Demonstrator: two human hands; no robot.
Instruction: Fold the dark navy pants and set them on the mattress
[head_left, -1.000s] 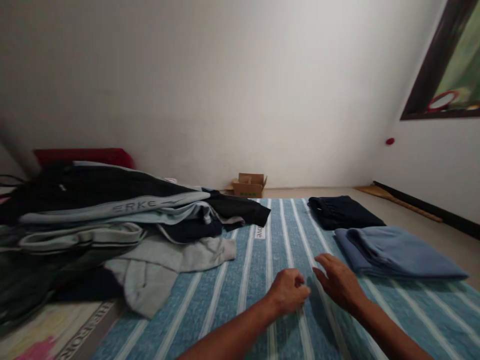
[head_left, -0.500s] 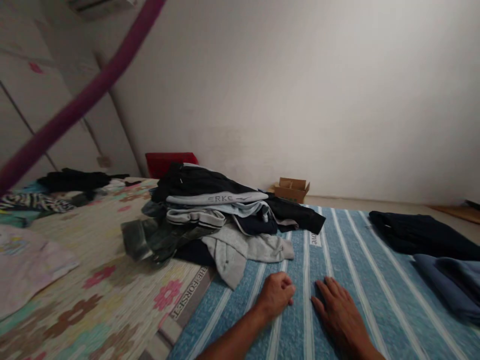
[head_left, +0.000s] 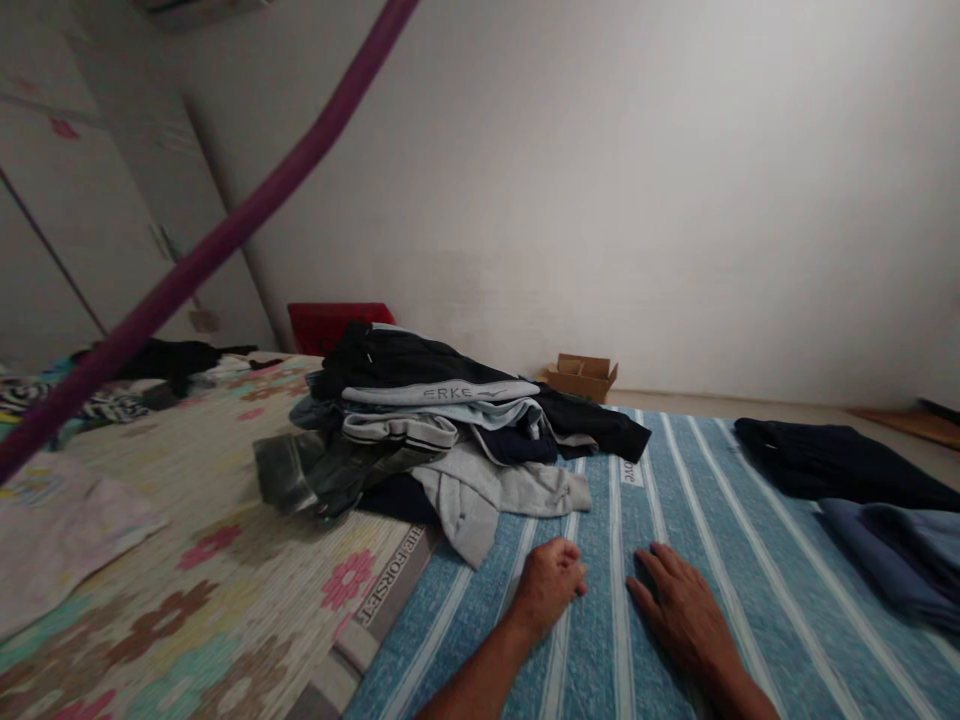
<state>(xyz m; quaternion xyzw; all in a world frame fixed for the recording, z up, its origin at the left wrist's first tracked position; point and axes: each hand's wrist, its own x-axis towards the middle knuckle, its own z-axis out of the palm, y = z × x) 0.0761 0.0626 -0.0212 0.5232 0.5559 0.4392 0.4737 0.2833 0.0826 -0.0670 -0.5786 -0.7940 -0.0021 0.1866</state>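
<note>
Clothing pile (head_left: 442, 425) is lying ahead and left, overlapping the floral mat (head_left: 225, 600) and striped sheet (head_left: 795, 620). My right hand (head_left: 679, 600) is presenting a wide grip; my left hand (head_left: 551, 580) is lying curled, closure I cannot tell.

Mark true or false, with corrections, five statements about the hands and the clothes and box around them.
1. The right hand is palm down over the blue striped sheet. True.

2. The left hand grips the light grey garment. False: it is apart from that garment, fingers curled, with no clothing in it.

3. A black garment lies on the heap, above the pale strip lettered ERKE. True.

4. The cardboard box near the wall is closed. False: its top is open.

5. The folded blue garment is farther from the person than the folded dark garment. False: the dark one is farther.
</note>
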